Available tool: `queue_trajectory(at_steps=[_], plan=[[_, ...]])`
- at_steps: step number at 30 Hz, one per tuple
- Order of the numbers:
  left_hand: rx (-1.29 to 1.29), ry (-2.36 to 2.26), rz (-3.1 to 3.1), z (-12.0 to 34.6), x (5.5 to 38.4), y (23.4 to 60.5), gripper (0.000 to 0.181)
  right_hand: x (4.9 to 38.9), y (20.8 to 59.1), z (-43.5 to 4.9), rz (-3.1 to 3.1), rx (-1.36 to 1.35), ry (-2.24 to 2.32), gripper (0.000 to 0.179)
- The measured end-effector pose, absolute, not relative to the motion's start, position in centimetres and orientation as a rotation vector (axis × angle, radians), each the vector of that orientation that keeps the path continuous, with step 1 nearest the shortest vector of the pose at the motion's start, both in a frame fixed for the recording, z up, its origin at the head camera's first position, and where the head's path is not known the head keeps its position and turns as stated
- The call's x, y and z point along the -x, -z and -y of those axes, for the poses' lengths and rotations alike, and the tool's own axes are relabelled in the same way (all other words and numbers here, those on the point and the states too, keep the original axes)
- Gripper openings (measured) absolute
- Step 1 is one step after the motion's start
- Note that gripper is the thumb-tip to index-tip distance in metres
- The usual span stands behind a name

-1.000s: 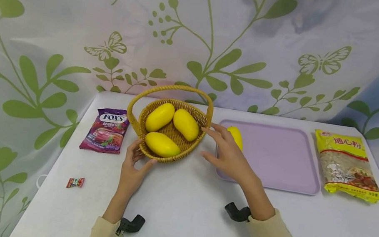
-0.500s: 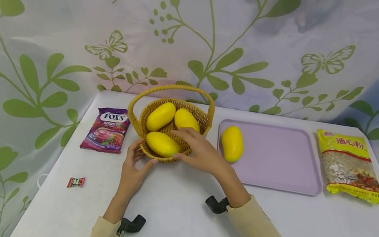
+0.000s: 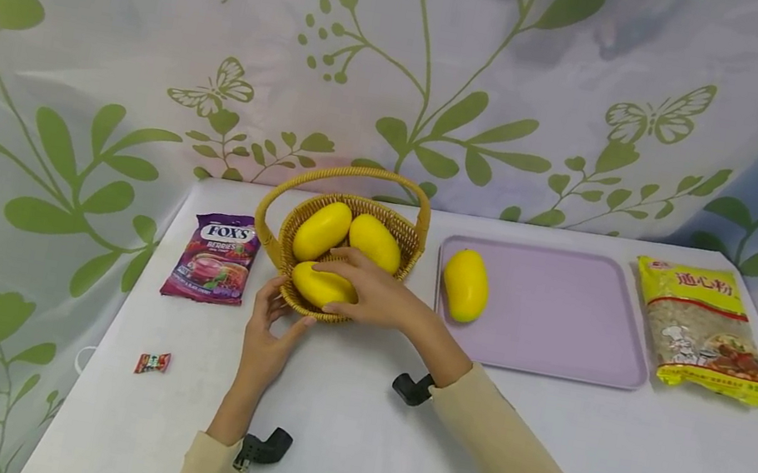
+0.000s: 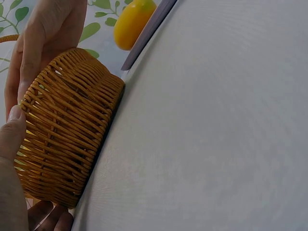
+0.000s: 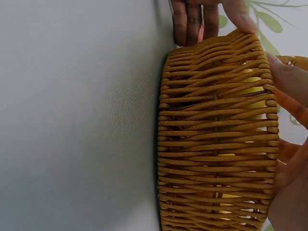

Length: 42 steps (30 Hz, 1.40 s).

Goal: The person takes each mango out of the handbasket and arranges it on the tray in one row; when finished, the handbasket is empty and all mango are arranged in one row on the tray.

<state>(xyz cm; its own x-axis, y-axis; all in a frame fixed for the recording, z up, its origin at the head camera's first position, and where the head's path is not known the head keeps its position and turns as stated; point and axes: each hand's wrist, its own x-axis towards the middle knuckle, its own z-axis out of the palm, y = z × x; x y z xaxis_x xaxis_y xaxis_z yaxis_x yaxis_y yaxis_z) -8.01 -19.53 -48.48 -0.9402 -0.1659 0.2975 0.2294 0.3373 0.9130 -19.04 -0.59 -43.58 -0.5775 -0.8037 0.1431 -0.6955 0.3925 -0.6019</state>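
A wicker basket (image 3: 420,231) with a tall handle stands on the table with three yellow mangoes inside. My left hand (image 3: 265,348) holds its front left side, thumb at the rim and fingers around the outer wall; the woven wall (image 4: 72,125) fills much of the left wrist view. Reaching over the rim from the right, my right hand (image 3: 373,290) grips the front mango (image 3: 317,285), fingers across its top and thumb on the near side. Behind it lie a left mango (image 3: 322,232) and a right mango (image 3: 378,241). In the right wrist view the basket wall hides most of the fruit.
Right of the basket, a lilac tray (image 3: 563,315) carries another mango (image 3: 466,286) at its left end. A pasta bag (image 3: 705,332) lies beyond it. On the left are a purple FOX'S candy bag (image 3: 213,258) and a small wrapped candy (image 3: 153,363).
My right hand has moved left from beside the tray, over the basket rim, and onto the front mango. My left hand has stayed on the basket. The tray's mango is uncovered now.
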Motion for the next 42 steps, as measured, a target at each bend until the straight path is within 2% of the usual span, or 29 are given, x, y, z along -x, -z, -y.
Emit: queue_trajectory(at_steps=[12, 42], plan=[[0.076, 1.647, 2.255, 19.67, 8.04, 48.4, 0.069, 19.78, 43.76, 1.5, -2.44, 1.326, 0.795, 0.055], [0.075, 1.643, 2.269, 19.57, 7.94, 48.46, 0.069, 19.54, 43.89, 1.21, -2.424, 1.325, 0.919, 0.049]])
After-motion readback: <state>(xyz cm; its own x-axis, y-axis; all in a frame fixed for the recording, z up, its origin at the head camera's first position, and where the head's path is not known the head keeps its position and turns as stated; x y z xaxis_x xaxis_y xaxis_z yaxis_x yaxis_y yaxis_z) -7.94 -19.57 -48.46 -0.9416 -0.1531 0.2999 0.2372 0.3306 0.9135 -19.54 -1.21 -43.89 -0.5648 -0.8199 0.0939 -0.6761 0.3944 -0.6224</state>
